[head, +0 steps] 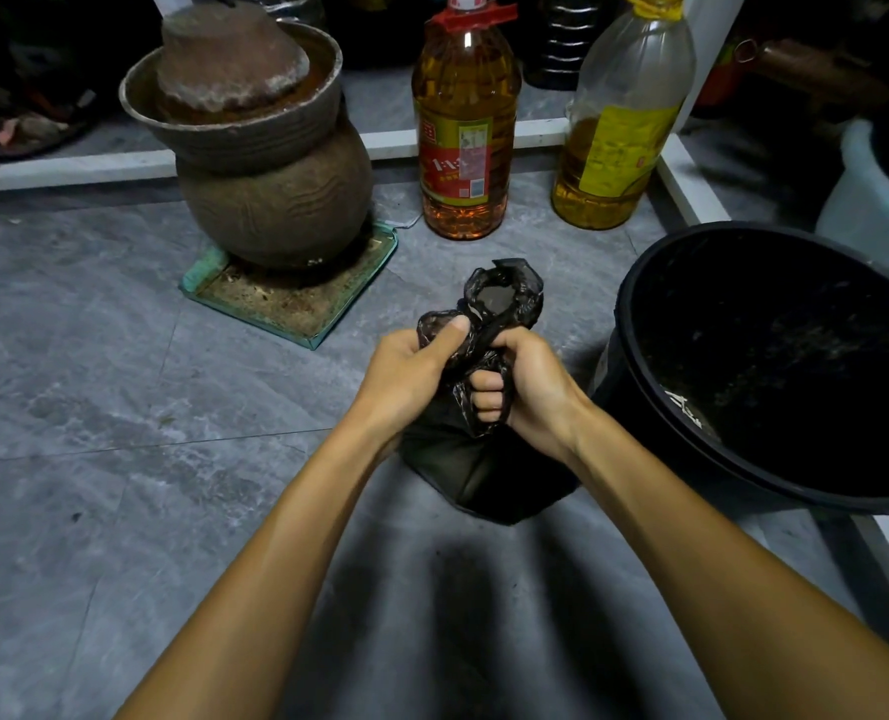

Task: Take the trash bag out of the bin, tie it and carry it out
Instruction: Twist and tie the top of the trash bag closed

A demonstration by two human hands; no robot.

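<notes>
A small black trash bag sits on the grey tiled floor, outside the bin. Its top is gathered and twisted into loops that stick up above my fists. My left hand grips one gathered strand, thumb pressed on top. My right hand is closed around the other strand, with plastic wrapped over its fingers. The two hands touch over the bag's neck. To the right stands the black round bin, with no bag in it and dirty inside.
A brown clay jar with an upturned bowl lid stands on a green tray at the back left. Two oil bottles stand behind the bag. A white frame runs along the back and right.
</notes>
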